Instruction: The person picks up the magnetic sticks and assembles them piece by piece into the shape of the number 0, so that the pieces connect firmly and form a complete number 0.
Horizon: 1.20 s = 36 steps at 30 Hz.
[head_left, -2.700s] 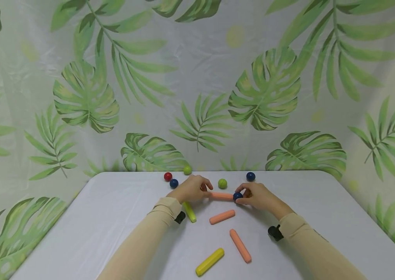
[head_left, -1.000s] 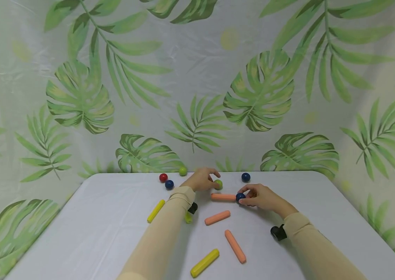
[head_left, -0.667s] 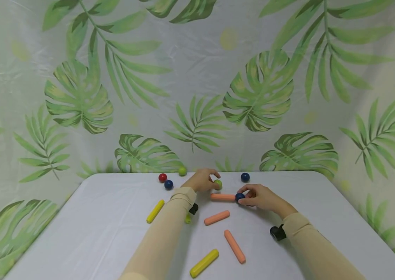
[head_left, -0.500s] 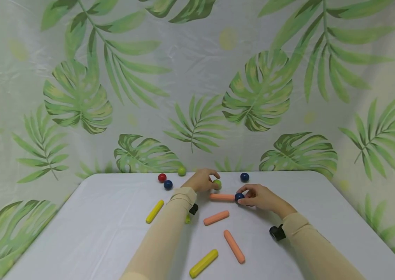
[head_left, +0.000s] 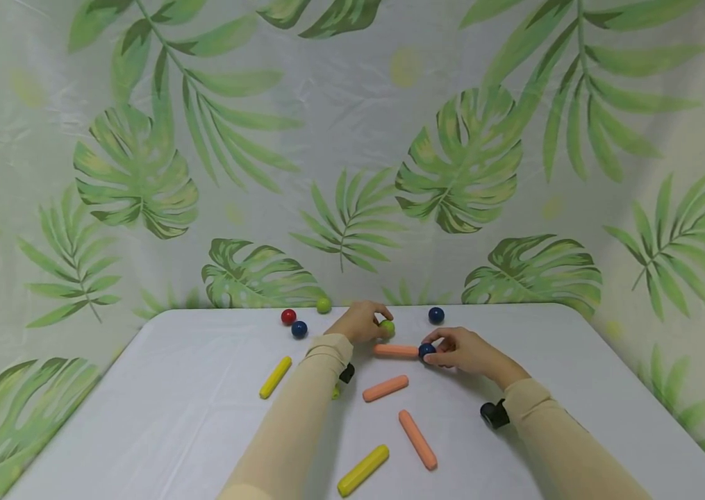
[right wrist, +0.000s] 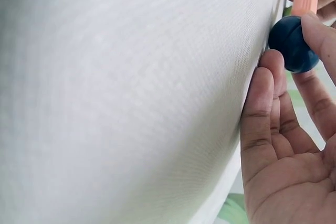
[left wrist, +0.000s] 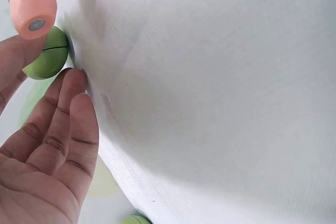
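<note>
At the back of the table, my left hand (head_left: pixel 361 322) has its thumb and forefinger around a green ball (head_left: pixel 387 328); in the left wrist view a seam line runs across this ball (left wrist: pixel 53 56), and the other fingers lie relaxed beside it. My right hand (head_left: pixel 461 349) pinches a dark blue ball (right wrist: pixel 292 43) between thumb and fingers. That ball sits against the right end of a salmon-coloured stick (head_left: pixel 396 351), which lies just in front of the green ball. A round metal disc shows in the stick's near end (left wrist: pixel 34 14) in the left wrist view.
Two more salmon sticks, one (head_left: pixel 385 388) and another (head_left: pixel 417 439), lie nearer me, with a yellow stick (head_left: pixel 363 471). Another yellow stick (head_left: pixel 275 378) lies left; a yellow-green one (head_left: pixel 336 393) is mostly behind my left wrist. Red (head_left: pixel 288 317), blue (head_left: pixel 299 329), green (head_left: pixel 324 305) and blue (head_left: pixel 436 315) balls stand behind.
My left hand has left the salmon stick's left end and moved back and right to the green ball, where its fingers have closed in. The right hand keeps hold of the blue ball.
</note>
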Each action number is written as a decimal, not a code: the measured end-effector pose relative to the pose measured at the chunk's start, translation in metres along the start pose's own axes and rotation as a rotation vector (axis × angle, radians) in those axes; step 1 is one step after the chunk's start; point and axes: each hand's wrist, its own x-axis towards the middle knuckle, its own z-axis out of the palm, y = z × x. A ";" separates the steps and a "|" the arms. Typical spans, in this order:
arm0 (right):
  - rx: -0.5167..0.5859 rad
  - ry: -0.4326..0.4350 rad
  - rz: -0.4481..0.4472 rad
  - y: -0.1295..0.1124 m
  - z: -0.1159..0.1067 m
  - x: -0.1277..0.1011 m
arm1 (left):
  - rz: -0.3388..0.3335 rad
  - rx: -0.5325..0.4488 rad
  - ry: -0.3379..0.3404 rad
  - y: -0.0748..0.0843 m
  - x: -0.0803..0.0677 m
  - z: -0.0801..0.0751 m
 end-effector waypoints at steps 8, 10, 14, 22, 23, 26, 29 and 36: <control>0.008 -0.004 -0.001 -0.002 0.000 0.001 | -0.012 -0.008 0.005 -0.006 0.002 0.000; 0.003 -0.004 0.002 -0.002 -0.001 0.001 | -0.014 -0.006 0.002 -0.008 0.001 -0.003; -0.010 -0.004 0.004 -0.001 -0.002 0.001 | -0.019 -0.006 -0.007 -0.013 -0.003 -0.013; -0.023 -0.010 -0.018 -0.002 -0.002 0.003 | 0.001 0.024 0.014 -0.038 -0.009 -0.030; -0.024 -0.011 -0.018 -0.002 -0.002 0.004 | 0.000 0.023 0.019 -0.040 -0.011 -0.031; -0.029 -0.014 -0.016 -0.003 -0.001 0.005 | -0.030 0.010 0.028 -0.034 -0.023 -0.037; -0.032 -0.017 -0.018 -0.004 -0.001 0.007 | -0.039 0.012 0.038 -0.038 -0.029 -0.039; -0.041 -0.020 -0.027 -0.007 0.000 0.012 | -0.044 0.008 0.014 -0.042 -0.039 -0.041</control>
